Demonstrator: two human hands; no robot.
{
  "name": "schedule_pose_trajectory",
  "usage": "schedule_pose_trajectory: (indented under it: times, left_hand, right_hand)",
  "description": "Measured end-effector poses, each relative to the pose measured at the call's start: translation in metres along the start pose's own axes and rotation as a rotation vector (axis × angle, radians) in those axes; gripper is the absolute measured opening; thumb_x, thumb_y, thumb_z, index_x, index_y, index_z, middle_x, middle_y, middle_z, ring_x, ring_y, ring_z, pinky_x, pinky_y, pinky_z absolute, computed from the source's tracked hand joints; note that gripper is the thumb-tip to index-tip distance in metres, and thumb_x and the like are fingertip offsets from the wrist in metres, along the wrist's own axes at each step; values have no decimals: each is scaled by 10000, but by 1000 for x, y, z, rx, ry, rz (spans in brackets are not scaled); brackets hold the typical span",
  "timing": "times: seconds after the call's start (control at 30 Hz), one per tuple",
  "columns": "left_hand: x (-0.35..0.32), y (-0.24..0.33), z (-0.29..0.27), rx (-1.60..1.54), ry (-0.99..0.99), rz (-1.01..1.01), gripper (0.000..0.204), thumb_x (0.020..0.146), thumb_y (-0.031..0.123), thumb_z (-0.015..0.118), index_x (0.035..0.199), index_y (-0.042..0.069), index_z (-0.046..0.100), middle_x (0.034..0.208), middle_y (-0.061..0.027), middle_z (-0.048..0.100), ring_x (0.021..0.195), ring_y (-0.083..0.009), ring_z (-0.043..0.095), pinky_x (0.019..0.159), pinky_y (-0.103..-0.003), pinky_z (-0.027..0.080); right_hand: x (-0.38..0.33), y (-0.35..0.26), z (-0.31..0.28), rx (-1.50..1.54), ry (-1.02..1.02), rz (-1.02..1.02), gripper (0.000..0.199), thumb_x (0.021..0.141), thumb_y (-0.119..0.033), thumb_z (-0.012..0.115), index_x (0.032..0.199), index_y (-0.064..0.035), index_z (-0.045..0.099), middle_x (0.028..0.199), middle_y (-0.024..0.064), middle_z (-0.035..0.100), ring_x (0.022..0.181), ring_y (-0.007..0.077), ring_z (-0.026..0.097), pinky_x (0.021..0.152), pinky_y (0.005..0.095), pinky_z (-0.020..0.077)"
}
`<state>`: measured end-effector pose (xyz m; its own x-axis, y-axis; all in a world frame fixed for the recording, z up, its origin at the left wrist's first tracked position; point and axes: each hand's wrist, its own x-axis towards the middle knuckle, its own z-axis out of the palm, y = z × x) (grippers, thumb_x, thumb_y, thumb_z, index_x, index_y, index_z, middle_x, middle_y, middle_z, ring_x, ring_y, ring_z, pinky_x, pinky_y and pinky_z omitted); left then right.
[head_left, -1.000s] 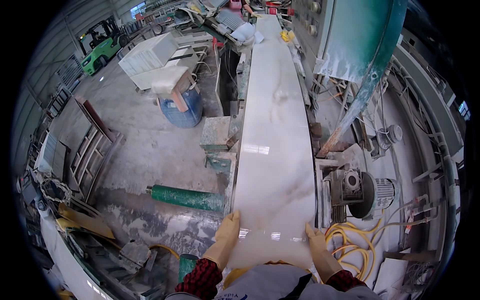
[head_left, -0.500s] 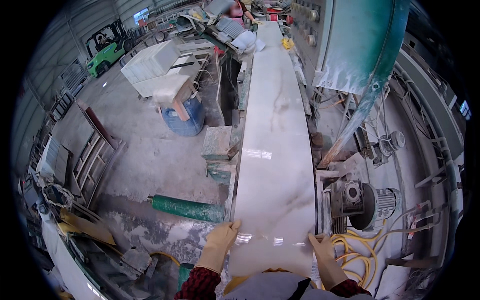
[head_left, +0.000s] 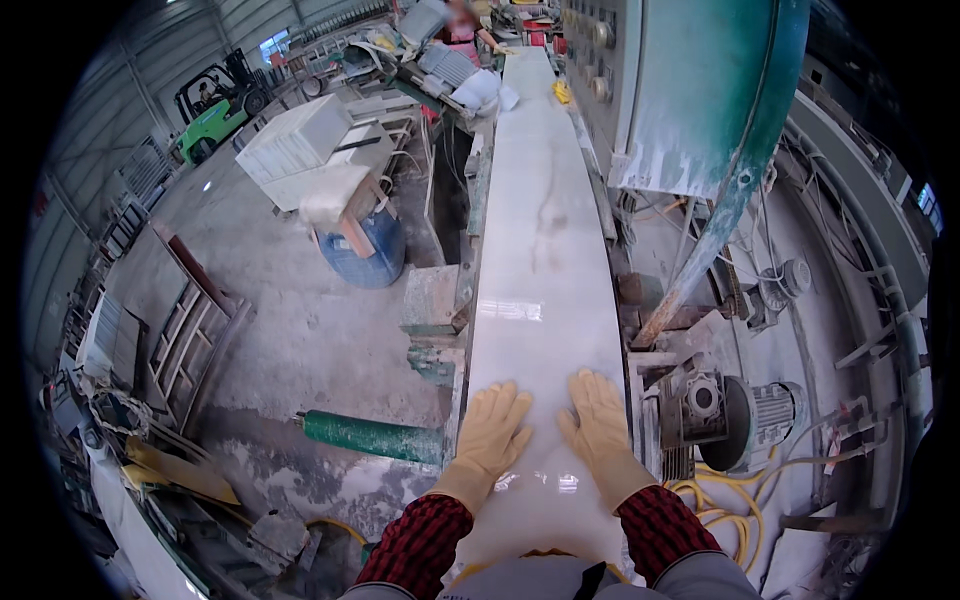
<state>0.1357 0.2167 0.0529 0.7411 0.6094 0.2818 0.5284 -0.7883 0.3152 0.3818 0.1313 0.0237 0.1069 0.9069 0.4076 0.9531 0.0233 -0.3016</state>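
A long, glossy white stone slab with faint brownish veins runs away from me along a narrow conveyor bed. My left hand, in a cream rubber glove, lies flat on the near part of the slab by its left edge. On the other side, my right hand, gloved alike, rests flat near the right edge. Both hands have their fingers stretched forward, and neither grips anything. Bare slab shows between them. At the slab's far end a co-worker's gloved hand touches it.
A green roller sticks out left of the bed. Right of it stand a motor with a gearbox and coiled yellow hose. A green-and-white machine housing rises ahead on the right. A blue barrel and stone blocks stand left.
Both hands have left the slab's side edges and moved forward and inward onto its top, fingers now spread flat. My view has shifted slightly.
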Motion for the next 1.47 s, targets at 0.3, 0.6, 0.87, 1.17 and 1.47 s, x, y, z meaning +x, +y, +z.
schedule_pose_trajectory:
  times: [0.3,0.6,0.87,1.17,1.47]
  left_hand:
    - [16,-15,11,66,30,4,613,1080,374,788,1621,121,646,1660,-209,597,1543,-443,548,1313,-585,415]
    - [-126,-6,-22,-25,-15,-227,553,1086,325,751,1581,99,651,1536,-229,626,1418,-477,587,1197,-595,466]
    - [-279,-28,-6,109,347,-465,593,1053,226,808,1604,79,644,1529,-233,666,1438,-488,618,1222,-609,489]
    - [-514,-57,-25,286,446,-997,570,1118,212,769,1642,4,680,1614,-293,702,1528,-517,613,1311,-612,459]
    - [-746,85,-89,701,494,-1515,628,1207,201,688,1808,69,562,1852,-253,552,1702,-506,492,1436,-600,347]
  right_hand:
    - [26,14,9,-9,-2,51,621,1014,-378,836,1526,-49,711,1557,229,701,1429,471,634,1285,607,486]
    - [-102,-71,-12,57,-171,-162,649,1069,-355,754,1636,-46,681,1708,257,648,1580,487,577,1349,642,453]
    - [-102,-198,-6,310,-468,-391,525,1065,-302,739,1525,-51,696,1524,220,709,1515,443,617,1353,558,466]
    - [-147,-111,-19,309,-358,-532,570,1151,-281,660,1667,-41,679,1716,254,672,1629,463,586,1419,559,421]
    - [-205,1,-88,75,-444,-244,634,1106,-265,722,1704,-67,656,1746,273,651,1641,435,601,1426,547,425]
